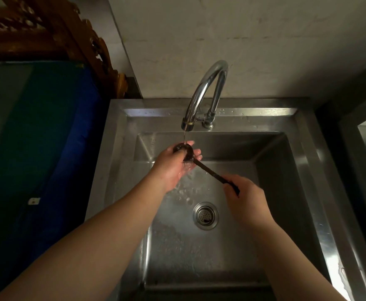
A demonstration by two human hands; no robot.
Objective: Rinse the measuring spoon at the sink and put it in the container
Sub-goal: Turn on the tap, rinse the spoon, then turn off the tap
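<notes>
- Running from the curved faucet (208,92), a thin stream of water is caught in the bowl of a dark measuring spoon (201,165) held over the steel sink (307,170).
- The spoon's bowl is cupped by the left hand (173,166), fingers curled loosely around it.
- The handle's end is pinched by the right hand (246,197).
- Splashes are seen above the drain strainer (205,215).

left hand (170,168): bare, no ring or glove seen
right hand (248,197): bare, no ring seen
forearms: bare to frame edge, no sleeves, no watch or bracelet
</notes>
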